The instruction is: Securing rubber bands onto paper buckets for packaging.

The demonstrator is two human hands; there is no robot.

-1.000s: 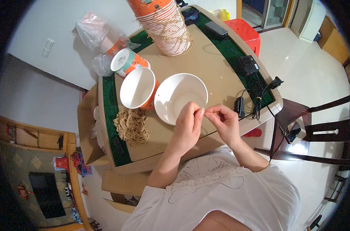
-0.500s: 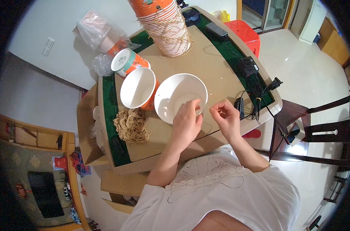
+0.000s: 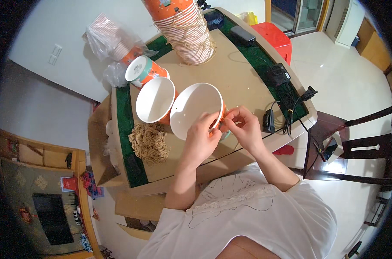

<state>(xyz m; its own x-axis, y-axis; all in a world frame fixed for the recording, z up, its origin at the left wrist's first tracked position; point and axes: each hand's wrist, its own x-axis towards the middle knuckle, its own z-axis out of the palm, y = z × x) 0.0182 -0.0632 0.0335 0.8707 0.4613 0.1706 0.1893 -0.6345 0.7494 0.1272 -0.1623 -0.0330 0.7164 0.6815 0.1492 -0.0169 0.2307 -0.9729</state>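
A large white-lined paper bucket [image 3: 191,105] with an orange outside leans toward me on the table. My left hand [image 3: 199,137] grips its near right rim, fingers inside and thumb outside. Against the outer wall, my right hand [image 3: 246,127] has thumb and forefinger pinched together; what sits between them is too small to make out. To the left stands a second paper bucket [image 3: 155,99], touching the first. Below it lies a loose heap of beige twine [image 3: 147,143].
Farther back stand a tall stack of paper buckets [image 3: 185,36] wound with twine, an orange-and-teal bucket [image 3: 146,70] on its side and bagged buckets [image 3: 114,41]. Black adapters and cables [image 3: 282,80] line the table's right edge. A dark chair [image 3: 334,146] is at right.
The large bucket has turned and tilted, so its orange side shows. My right hand has moved left, from beside the rim onto the bucket's wall.
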